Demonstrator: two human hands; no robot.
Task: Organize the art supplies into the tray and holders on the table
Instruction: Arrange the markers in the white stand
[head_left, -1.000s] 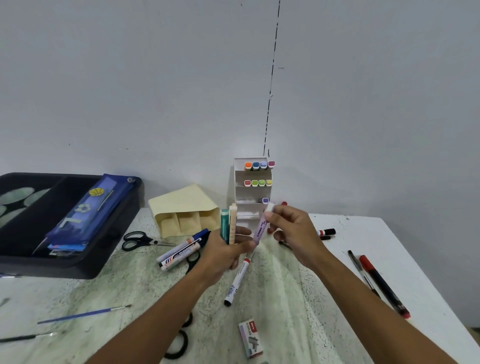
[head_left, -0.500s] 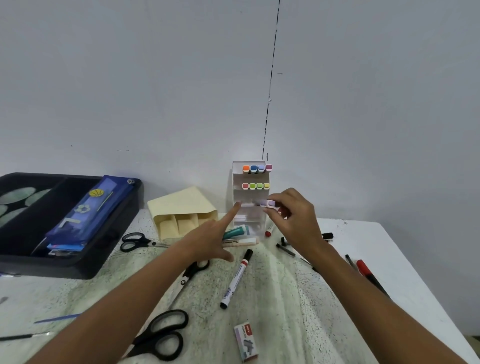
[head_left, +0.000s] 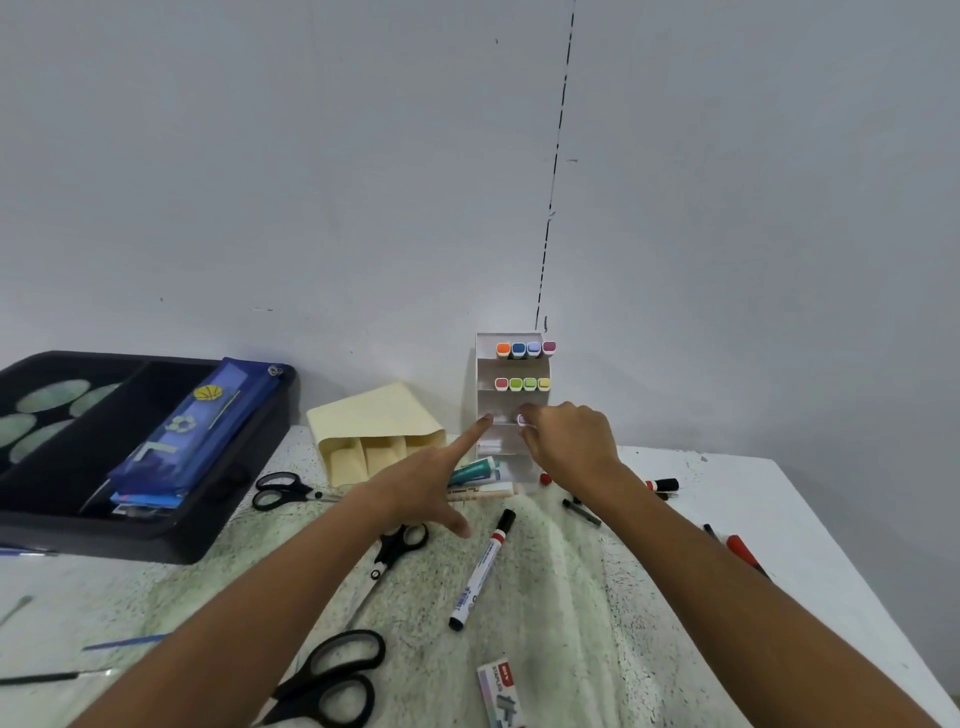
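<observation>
The fingers of the right hand were curled and pinched on the lilac-capped end of a white marker, feeding it into the third shelf of the white tiered marker rack that stood against the wall. The two shelves above already held rows of coloured-cap markers. To do this step well, in my judgement, the marker should have gone in level with the shelf floor and straight back, pushed until its cap sat flush with the rows above, while the rack was kept from sliding toward the wall. The left hand seemed placed for that: its index finger was stretched out straight with the tip touching the left front edge of the same shelf, thumb spread to the side, holding nothing. Both forearms reached forward from the bottom of the view and converged on the rack, the right wrist bent slightly down over its lower shelves. A red-and-black whiteboard marker, black-handled scissors and a small box of staples lay loose on the speckled white table, and the black divided plastic tray sat well off to the left.
</observation>
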